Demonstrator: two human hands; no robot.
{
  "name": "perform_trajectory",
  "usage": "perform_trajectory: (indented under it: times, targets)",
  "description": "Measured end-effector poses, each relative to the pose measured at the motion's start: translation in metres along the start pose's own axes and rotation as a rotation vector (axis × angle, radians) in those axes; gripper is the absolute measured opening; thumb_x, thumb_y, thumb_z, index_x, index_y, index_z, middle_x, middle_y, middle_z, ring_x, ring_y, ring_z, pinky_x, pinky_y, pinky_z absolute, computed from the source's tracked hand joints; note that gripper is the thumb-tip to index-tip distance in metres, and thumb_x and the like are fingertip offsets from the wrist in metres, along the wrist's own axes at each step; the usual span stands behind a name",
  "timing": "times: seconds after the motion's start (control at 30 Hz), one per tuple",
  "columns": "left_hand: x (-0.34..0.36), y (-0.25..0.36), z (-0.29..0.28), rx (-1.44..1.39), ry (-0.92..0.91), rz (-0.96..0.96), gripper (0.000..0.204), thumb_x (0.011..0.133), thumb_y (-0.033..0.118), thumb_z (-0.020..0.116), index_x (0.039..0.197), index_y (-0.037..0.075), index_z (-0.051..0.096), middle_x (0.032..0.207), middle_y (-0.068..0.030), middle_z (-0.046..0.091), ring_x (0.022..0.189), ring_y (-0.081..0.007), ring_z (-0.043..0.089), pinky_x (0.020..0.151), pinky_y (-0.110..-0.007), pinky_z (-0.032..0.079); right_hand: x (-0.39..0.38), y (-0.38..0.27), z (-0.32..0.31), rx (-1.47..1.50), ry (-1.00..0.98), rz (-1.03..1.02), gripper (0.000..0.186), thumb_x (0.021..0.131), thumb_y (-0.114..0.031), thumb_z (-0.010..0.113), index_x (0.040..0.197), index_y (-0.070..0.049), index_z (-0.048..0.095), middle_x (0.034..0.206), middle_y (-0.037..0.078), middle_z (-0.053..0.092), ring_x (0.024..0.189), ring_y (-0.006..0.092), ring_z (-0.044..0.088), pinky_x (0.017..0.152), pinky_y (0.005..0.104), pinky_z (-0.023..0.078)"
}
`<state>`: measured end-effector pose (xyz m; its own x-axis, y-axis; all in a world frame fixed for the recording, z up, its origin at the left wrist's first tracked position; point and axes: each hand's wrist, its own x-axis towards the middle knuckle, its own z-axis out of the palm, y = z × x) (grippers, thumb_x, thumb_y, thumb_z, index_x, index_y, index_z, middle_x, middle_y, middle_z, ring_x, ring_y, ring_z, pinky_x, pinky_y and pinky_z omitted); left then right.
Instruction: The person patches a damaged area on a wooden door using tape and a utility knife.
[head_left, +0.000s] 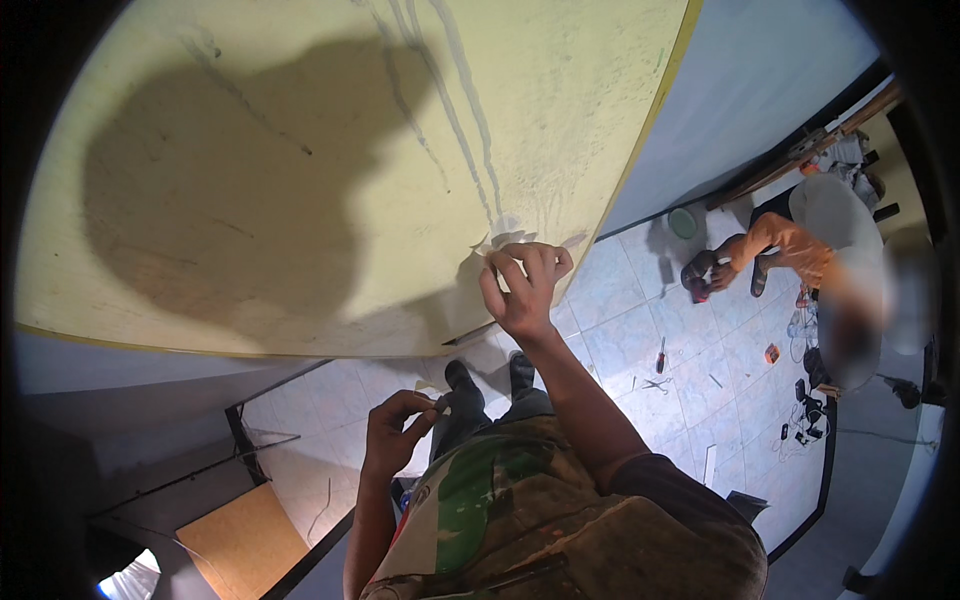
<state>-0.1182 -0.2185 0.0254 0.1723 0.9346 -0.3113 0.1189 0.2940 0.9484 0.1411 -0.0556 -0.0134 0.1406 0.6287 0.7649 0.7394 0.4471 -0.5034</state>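
A large pale yellow panel with dark wet streaks running across it fills the upper left. My right hand is at its lower right part, fingers bent and pressed together against the surface. By those fingertips is a wet, greyish patch with thin pale edges; what the fingers grip, if anything, is too small to make out. Lower and to the left, away from the panel, my left hand is closed in a pinch. Between its thumb and forefinger sits a small dark grey piece, its kind unclear.
On the right, another person in an orange sleeve crouches, hands on a dark object. Scissors, a screwdriver, an orange tape measure and cables lie on the tiled floor. A brown board lies lower left.
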Motion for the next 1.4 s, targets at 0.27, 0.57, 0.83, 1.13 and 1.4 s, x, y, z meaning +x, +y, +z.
perform_trajectory:
  times: [0.27,0.57,0.83,1.13,1.4]
  targets:
    - [-0.002,-0.003,-0.001,0.001,0.008,0.005,0.009,0.096,-0.003,0.077,0.104,0.000,0.073,0.100,-0.0055,0.074,0.086,-0.0102,0.065,0.073,-0.027,0.053,-0.028,0.021,-0.009,-0.046,-0.091,-0.001,0.024,0.078,-0.014,0.079,0.102,-0.014,0.073,0.105,0.002,0.065,0.101,0.0231,0.060,0.103,0.0489,0.032]
    - [0.004,0.004,0.004,0.018,0.002,-0.040,0.009,0.096,-0.004,0.077,0.104,-0.001,0.073,0.098,-0.0050,0.074,0.084,-0.0088,0.064,0.071,-0.026,0.051,-0.038,0.039,-0.018,-0.035,-0.110,0.010,0.022,0.076,-0.011,0.077,0.097,-0.013,0.070,0.103,0.002,0.065,0.100,0.0237,0.061,0.104,0.0483,0.032]
    - [0.003,0.005,0.009,0.001,-0.010,-0.028,0.010,0.096,-0.006,0.076,0.103,-0.001,0.073,0.100,-0.0056,0.073,0.084,-0.0092,0.064,0.073,-0.027,0.052,-0.030,0.041,-0.029,-0.054,-0.031,0.062,0.024,0.073,-0.002,0.075,0.094,-0.010,0.066,0.096,0.003,0.069,0.096,0.0247,0.065,0.101,0.0463,0.035]
    - [-0.001,-0.001,0.009,-0.003,-0.004,-0.056,0.010,0.096,-0.007,0.076,0.103,-0.001,0.073,0.100,-0.0061,0.073,0.087,-0.0111,0.066,0.074,-0.027,0.053,-0.031,0.046,-0.038,0.097,-0.005,0.104,0.020,0.072,-0.003,0.071,0.086,-0.009,0.059,0.088,0.004,0.065,0.085,0.0251,0.063,0.094,0.0449,0.035]
    - [-0.004,-0.006,0.010,-0.020,0.008,-0.040,0.008,0.096,-0.005,0.076,0.102,-0.001,0.073,0.100,-0.0064,0.074,0.086,-0.0108,0.066,0.074,-0.027,0.053,-0.030,0.039,-0.048,0.147,0.070,0.148,0.020,0.071,0.004,0.067,0.083,-0.008,0.056,0.084,0.007,0.066,0.080,0.0253,0.064,0.087,0.0420,0.038]
